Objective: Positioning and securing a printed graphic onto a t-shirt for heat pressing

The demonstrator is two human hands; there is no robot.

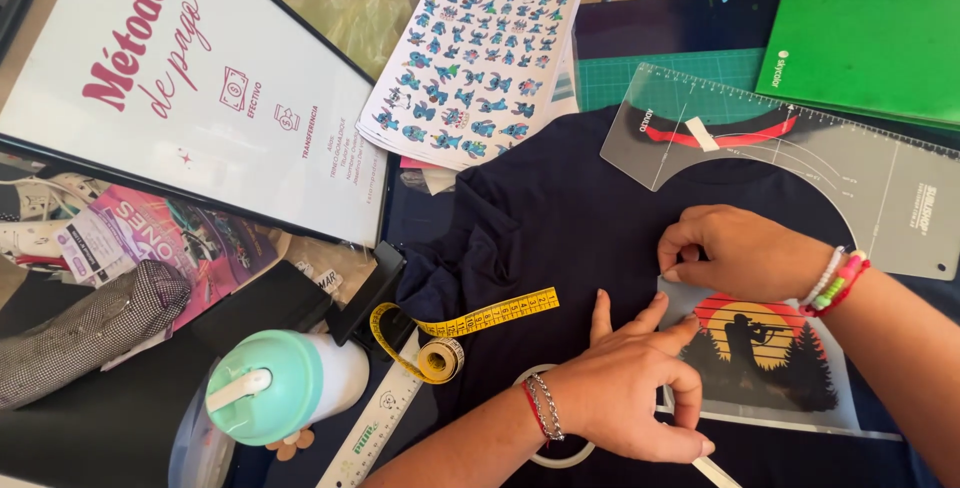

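One transfer sheet [762, 353], printed with a sunset circle, a kneeling figure and dark trees, lies flat on one dark navy T-shirt [560, 238] at the near right of the scene; its long axis runs left to right, and the picture's top points to the far side, toward the shirt collar. The left hand [625, 388] rests at the sheet's left edge, fingers partly spread and curled, thumb and forefinger closed on the near-left corner of the sheet. The right hand [735, 253] sits at the far-left corner of the sheet, fingers curled and fingertips pinched together on that edge. One clear alignment ruler [880, 198] lies over the collar, far right. One yellow tape measure [450, 343], partly unrolled, lies on the shirt's left part, its free end pointing right. One white ruler [375, 428] lies near left beside one mint-lidded bottle [280, 383]. One sticker sheet [480, 58], one framed sign [190, 78] and one green folder [870, 48] occupy the far side.
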